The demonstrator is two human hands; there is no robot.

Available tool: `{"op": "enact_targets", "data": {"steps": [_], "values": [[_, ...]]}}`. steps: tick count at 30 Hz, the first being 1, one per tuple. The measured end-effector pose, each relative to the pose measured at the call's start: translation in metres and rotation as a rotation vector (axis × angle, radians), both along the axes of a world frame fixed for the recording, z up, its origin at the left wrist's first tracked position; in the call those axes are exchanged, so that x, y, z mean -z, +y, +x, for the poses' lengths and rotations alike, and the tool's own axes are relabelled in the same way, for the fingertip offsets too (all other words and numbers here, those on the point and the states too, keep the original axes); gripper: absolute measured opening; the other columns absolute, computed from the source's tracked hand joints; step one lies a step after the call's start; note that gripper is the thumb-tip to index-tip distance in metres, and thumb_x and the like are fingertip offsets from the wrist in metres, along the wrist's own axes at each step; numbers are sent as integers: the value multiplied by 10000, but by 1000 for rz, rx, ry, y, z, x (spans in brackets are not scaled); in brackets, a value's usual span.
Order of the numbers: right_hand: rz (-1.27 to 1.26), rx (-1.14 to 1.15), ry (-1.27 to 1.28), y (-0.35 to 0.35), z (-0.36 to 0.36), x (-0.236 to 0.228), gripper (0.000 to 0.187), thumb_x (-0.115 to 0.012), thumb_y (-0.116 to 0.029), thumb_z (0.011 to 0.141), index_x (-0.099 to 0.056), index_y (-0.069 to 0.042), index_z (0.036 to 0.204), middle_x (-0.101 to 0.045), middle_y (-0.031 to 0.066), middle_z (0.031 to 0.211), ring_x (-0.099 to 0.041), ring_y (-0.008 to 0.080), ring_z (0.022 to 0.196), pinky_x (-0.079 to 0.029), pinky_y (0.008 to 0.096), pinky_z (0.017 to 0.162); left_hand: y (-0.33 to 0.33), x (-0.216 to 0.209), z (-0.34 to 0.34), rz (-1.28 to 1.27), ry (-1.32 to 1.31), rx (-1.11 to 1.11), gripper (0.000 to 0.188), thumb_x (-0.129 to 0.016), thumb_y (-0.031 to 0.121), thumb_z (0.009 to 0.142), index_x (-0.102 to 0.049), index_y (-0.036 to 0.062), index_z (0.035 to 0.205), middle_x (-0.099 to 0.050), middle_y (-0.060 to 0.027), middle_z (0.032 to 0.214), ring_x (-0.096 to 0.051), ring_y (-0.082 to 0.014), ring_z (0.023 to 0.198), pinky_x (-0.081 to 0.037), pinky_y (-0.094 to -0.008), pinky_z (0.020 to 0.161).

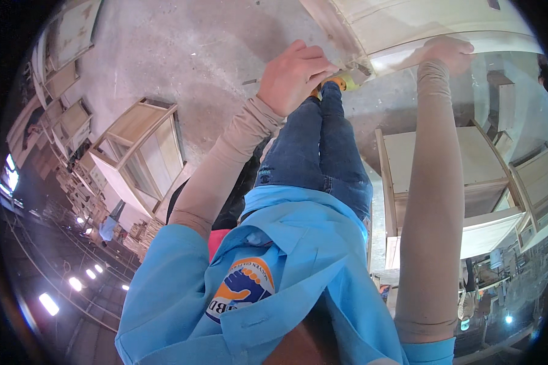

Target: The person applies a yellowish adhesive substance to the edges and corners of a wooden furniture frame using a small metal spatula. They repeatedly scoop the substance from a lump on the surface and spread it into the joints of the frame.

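Note:
Ahead of me at the upper right is a large pale wooden furniture piece with a long, lighter edge along its near side. On that edge rests my right hand, its fingers curled over the wood. My left hand is raised just left of the piece's near corner, fingers curled in and thumb pressed toward them. Whatever sits in that pinch, if anything, is too small to make out. A short dark thin stick-like thing shows left of this hand; I cannot tell whether the hand touches it.
An unfinished wooden cabinet frame stands to the left on the concrete floor. Another wooden cabinet is at the right, beneath my right arm. More wooden units line the far left. A person in blue is in the background.

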State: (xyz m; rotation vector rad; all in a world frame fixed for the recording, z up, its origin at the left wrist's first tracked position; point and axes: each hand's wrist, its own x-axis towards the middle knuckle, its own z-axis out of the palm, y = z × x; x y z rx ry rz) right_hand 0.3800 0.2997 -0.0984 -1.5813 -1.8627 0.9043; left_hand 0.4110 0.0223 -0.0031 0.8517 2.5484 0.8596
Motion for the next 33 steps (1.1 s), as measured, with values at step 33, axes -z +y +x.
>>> {"op": "enact_targets", "data": {"steps": [33], "values": [[-102, 28, -37, -6, -3, -15, 557, -292, -327, 982, -573, 126, 1142, -624, 333, 1125, -611, 482, 1022, -495, 537, 894, 1, 11, -5, 71, 43, -23, 130, -710, 138, 816, -736, 107, 940, -646, -40, 851, -598, -251, 844, -509, -353, 723]]}}
